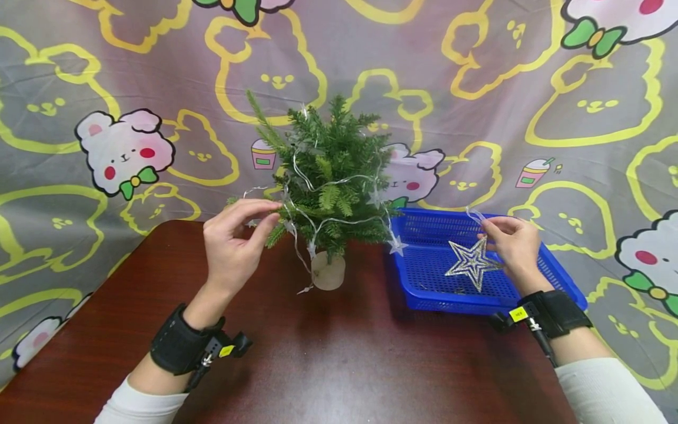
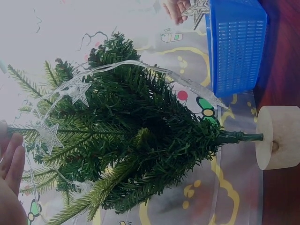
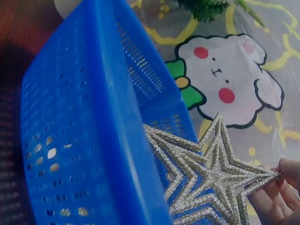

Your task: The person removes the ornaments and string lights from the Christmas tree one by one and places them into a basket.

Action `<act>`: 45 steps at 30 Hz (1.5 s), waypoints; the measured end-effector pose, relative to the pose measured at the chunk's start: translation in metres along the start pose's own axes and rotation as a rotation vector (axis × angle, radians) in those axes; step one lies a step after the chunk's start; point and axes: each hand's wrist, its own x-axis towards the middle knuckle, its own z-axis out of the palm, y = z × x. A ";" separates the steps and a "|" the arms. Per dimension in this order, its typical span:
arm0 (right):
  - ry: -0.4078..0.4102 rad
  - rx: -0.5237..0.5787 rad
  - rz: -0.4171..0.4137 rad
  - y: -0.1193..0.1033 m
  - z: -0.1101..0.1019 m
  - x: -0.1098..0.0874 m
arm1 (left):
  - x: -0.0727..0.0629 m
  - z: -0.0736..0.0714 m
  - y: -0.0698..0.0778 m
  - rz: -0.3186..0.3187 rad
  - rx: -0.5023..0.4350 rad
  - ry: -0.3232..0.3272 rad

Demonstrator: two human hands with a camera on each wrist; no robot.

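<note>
A small artificial Christmas tree [image 1: 339, 188] stands upright on a round wooden base [image 1: 328, 272]. Clear string lights with star-shaped covers [image 1: 312, 248] loop around its branches. At the tree's left side, my left hand [image 1: 235, 244] pinches the end of a branch [image 2: 28, 131], beside one of the clear stars [image 2: 48, 137]. My right hand [image 1: 512, 247] holds a glittery gold star ornament [image 3: 213, 178] by one point, and a clear loop [image 1: 473, 215] rises above the fingers. In the head view the ornament overlaps the blue basket [image 1: 424, 300].
The perforated plastic basket sits on the dark wooden table [image 1: 296, 353], right of the tree. Behind the table hangs a patterned cloth [image 1: 185, 70] with cartoon animals. The loose tail of the light string [image 1: 305, 290] reaches down by the tree's base.
</note>
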 end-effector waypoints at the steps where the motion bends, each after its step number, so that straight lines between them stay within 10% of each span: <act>1: 0.000 -0.008 0.004 0.001 -0.001 0.001 | 0.000 0.000 0.000 0.000 0.001 0.000; 45: -0.034 -0.458 0.134 0.056 -0.049 0.013 | -0.001 0.000 0.002 -0.010 -0.030 0.007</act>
